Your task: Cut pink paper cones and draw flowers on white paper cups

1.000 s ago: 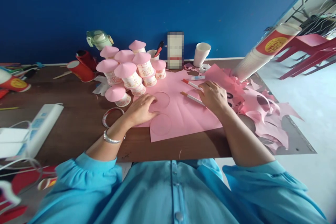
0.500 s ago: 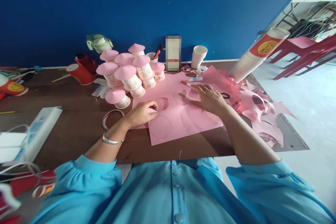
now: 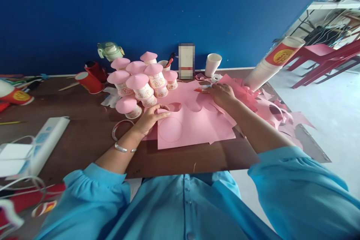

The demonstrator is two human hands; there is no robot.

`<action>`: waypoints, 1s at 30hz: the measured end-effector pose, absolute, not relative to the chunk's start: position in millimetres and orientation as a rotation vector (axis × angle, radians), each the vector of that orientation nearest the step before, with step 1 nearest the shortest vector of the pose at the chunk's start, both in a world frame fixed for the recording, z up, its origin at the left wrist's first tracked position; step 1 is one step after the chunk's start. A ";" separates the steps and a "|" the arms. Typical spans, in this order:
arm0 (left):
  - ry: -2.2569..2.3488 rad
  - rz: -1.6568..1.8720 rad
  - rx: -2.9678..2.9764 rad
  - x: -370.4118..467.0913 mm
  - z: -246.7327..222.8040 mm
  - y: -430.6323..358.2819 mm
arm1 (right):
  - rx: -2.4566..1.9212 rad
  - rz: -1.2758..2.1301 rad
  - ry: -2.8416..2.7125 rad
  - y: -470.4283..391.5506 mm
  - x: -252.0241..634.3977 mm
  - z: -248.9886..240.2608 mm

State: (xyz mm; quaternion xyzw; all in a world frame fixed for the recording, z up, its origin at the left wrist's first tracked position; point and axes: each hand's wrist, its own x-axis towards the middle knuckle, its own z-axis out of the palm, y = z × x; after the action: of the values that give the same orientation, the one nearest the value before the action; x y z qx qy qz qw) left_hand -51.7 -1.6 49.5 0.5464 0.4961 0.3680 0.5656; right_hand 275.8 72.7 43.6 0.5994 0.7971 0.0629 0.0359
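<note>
My left hand [image 3: 152,119] pinches the upper left edge of a pink paper sheet [image 3: 197,125], thumb on top. The sheet has a drawn circle [image 3: 170,129] near its left end and curved cut-outs along its far edge. Beyond the sheet, my right hand [image 3: 223,94] is closed around markers; an orange marker tip [image 3: 198,90] and a white-and-blue marker [image 3: 206,87] stick out on its left. The fingers partly hide them. More pink paper [image 3: 182,89] lies underneath. Left of it stand several decorated paper cups [image 3: 143,93] with pink cone roofs [image 3: 137,81].
A tape roll [image 3: 119,129] lies beside my left wrist. Pink scraps [image 3: 277,114] and a leaning stack of paper cups [image 3: 264,73] are at the right. A white cup [image 3: 213,65] stands by the wall; a power strip [image 3: 42,144] lies at the left.
My right hand has moved away from me and closed over the markers. The near sheet has shifted and its far edge now rises in waves. My left hand stays at its left edge.
</note>
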 end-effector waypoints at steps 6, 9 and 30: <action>1.133 0.870 1.137 -50.5 49.0 -2.8 | 1.996 0.321 2.359 34.7 289.6 47.7; 1.093 0.854 1.125 -49.1 49.1 -5.8 | 2.030 0.322 2.306 2.4 308.7 49.6; 1.085 0.539 1.343 -48.6 44.5 -14.6 | 2.075 0.261 2.061 -27.3 357.0 41.1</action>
State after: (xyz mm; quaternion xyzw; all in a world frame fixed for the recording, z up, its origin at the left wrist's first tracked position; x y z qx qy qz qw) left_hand -48.6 -14.6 44.5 0.5835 0.4716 0.2342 0.6184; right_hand 357.0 -27.3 41.1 0.7030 0.6982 0.0883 0.1025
